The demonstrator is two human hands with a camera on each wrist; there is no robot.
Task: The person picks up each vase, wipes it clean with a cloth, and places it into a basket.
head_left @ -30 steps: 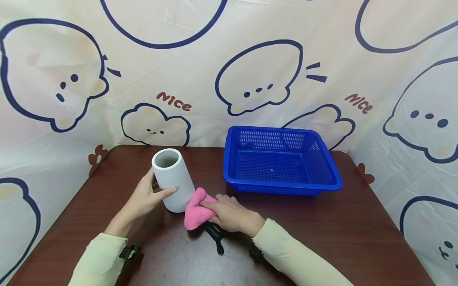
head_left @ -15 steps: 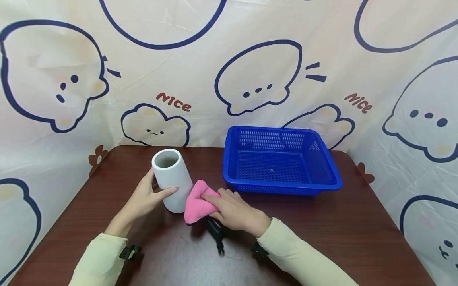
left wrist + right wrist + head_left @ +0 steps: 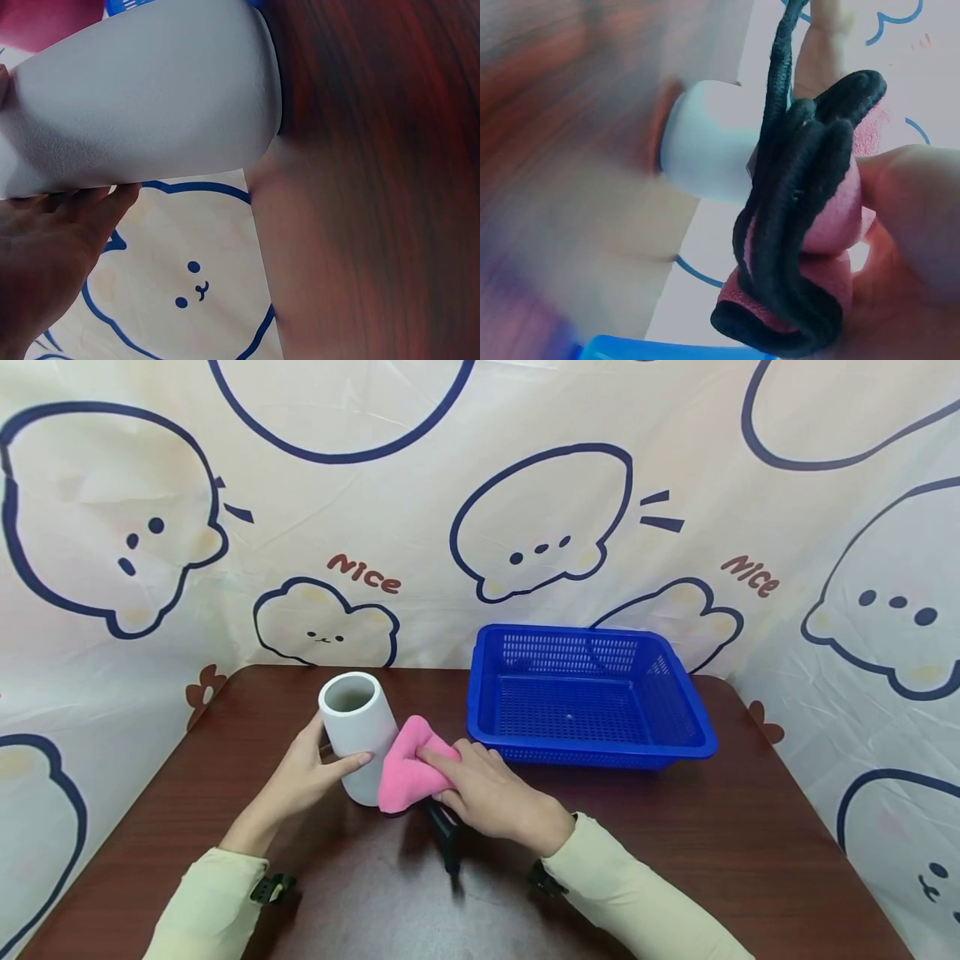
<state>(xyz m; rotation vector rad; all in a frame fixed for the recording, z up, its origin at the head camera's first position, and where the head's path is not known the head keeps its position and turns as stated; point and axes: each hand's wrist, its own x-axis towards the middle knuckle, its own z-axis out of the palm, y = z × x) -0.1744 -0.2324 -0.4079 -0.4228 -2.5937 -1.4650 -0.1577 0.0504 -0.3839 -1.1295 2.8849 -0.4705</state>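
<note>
A white vase [image 3: 366,731], its round mouth facing up, stands on the table left of centre in the head view. My left hand [image 3: 306,772] grips its left side, thumb across the front and fingers behind. In my right hand [image 3: 491,793] is a bunched pink cloth [image 3: 412,772], pinched between thumb and fingers at the vase's right side. Black edging [image 3: 780,217] and a black strap [image 3: 444,839] hang below it. The right wrist view shows the cloth's folds in front of the vase [image 3: 705,142]; whether they touch it I cannot tell.
A blue perforated plastic basket [image 3: 592,750] sits at the back right of the brown wooden table [image 3: 675,860]. Behind and at the sides hangs a pale curtain [image 3: 420,527] with cartoon drawings, meeting the table's edges.
My right hand has carried the pink cloth upward along the vase's right side, and the black strap has swung along with it. My left hand and the vase have stayed still.
</note>
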